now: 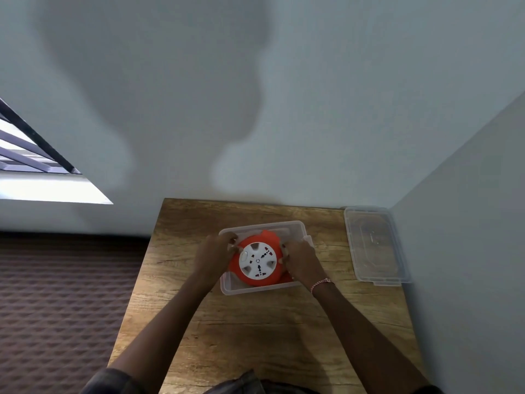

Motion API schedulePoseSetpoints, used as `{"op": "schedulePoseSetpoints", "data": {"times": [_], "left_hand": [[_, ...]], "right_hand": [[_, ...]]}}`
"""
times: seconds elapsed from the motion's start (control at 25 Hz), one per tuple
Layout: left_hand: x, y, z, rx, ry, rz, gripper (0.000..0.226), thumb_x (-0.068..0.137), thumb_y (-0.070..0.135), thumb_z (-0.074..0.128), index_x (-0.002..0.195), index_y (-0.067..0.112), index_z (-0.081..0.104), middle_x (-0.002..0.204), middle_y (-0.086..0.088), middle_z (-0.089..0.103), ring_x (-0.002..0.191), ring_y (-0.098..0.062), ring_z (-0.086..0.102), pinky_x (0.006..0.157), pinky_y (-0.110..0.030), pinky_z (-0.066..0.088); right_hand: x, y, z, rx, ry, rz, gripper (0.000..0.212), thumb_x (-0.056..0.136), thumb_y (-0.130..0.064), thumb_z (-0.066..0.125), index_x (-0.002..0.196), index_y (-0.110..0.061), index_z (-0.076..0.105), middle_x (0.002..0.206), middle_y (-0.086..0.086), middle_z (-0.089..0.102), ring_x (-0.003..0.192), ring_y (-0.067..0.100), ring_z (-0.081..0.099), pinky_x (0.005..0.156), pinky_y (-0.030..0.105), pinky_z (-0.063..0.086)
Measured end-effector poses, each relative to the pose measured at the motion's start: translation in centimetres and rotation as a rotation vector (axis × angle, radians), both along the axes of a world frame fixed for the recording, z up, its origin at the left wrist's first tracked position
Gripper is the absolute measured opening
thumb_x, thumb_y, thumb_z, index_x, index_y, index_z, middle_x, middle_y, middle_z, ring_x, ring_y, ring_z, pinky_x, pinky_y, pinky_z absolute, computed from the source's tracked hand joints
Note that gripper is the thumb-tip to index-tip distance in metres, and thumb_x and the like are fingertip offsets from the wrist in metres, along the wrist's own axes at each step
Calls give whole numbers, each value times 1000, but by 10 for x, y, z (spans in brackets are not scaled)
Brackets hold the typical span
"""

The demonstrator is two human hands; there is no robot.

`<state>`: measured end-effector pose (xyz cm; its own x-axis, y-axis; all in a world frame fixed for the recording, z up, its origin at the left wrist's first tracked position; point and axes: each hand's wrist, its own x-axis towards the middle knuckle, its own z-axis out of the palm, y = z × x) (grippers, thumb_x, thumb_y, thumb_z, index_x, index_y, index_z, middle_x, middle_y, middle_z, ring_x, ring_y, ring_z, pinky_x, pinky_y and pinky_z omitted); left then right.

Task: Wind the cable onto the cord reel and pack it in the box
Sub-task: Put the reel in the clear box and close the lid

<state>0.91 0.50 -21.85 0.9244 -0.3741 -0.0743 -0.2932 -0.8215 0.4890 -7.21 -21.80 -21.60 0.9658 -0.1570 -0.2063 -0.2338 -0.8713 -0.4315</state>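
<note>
An orange cord reel with a white socket face lies flat, face up, inside a clear plastic box in the middle of the wooden table. My left hand grips the reel's left edge. My right hand, with a beaded bracelet at the wrist, grips its right edge. No loose cable shows; a bit of orange sticks out under my right hand at the reel's lower right.
The box's clear lid lies flat at the table's far right, against the side wall. A wall stands right behind the table. Patterned carpet lies to the left, below a window.
</note>
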Motion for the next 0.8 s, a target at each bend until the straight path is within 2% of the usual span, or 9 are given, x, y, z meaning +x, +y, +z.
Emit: {"op": "schedulePoseSetpoints", "data": {"times": [0.16, 0.28, 0.36, 0.4, 0.48, 0.52, 0.6, 0.68, 0.8], "left_hand": [[1, 7, 7, -123, -15, 51, 29, 98, 25, 72, 123, 10, 74, 114, -7, 81, 80, -21, 80, 70, -37, 66], [-6, 13, 18, -222, -58, 73, 28, 99, 24, 71, 123, 9, 74, 114, -9, 81, 83, -22, 79, 71, -36, 65], [-27, 7, 25, -250, -122, 60, 31, 99, 31, 70, 124, 12, 71, 113, -8, 80, 84, -18, 77, 67, -30, 62], [-40, -1, 26, -246, -162, 19, 35, 99, 36, 68, 127, 14, 68, 116, -8, 78, 91, -18, 75, 72, -31, 61], [-69, -26, 26, -213, -231, -119, 49, 97, 47, 65, 136, 16, 62, 133, -9, 70, 119, -24, 67, 97, -44, 58], [-82, -42, 24, -198, -258, -197, 57, 96, 51, 64, 141, 17, 59, 142, -9, 65, 131, -26, 59, 110, -50, 50], [-100, -77, 18, -141, -316, -376, 67, 95, 53, 61, 151, 18, 49, 156, -9, 54, 146, -27, 47, 122, -52, 36], [-113, -116, 10, -17, -373, -570, 71, 96, 53, 56, 156, 17, 41, 164, -11, 44, 153, -30, 39, 127, -54, 30], [-125, -167, -4, 249, -404, -743, 72, 102, 51, 49, 160, 10, 36, 170, -19, 31, 159, -38, 26, 129, -59, 19]], "right_hand": [[-12, 0, 5, 29, -131, -25, 19, 100, -14, 60, 110, -7, 74, 91, 11, 77, 78, 21, 72, 79, 33, 61], [-28, -20, 16, 103, -260, -187, 17, 99, -15, 63, 110, -14, 77, 89, 3, 77, 73, 9, 66, 70, 14, 50], [-45, -35, 21, 165, -371, -286, 12, 97, -19, 69, 105, -18, 78, 88, -6, 75, 75, 4, 67, 71, 13, 49], [-54, -41, 23, 209, -422, -353, 10, 96, -20, 70, 102, -20, 78, 86, -10, 74, 77, -1, 67, 72, 12, 50], [-73, -55, 24, 241, -485, -473, 8, 94, -19, 72, 99, -21, 77, 86, -15, 71, 79, -8, 65, 73, 6, 47], [-84, -62, 22, 230, -487, -512, 7, 94, -18, 72, 98, -20, 77, 87, -12, 72, 79, -6, 65, 74, 7, 48], [-107, -75, 14, 189, -449, -570, 7, 93, -16, 73, 98, -17, 76, 90, -4, 76, 80, 7, 69, 74, 21, 55], [-133, -94, 0, 135, -364, -642, 7, 92, -14, 71, 98, -14, 75, 93, 3, 77, 83, 19, 71, 76, 35, 58], [-160, -123, -18, 172, -202, -883, 13, 95, -18, 64, 98, -10, 74, 96, 12, 77, 92, 33, 71, 80, 41, 57]]}}
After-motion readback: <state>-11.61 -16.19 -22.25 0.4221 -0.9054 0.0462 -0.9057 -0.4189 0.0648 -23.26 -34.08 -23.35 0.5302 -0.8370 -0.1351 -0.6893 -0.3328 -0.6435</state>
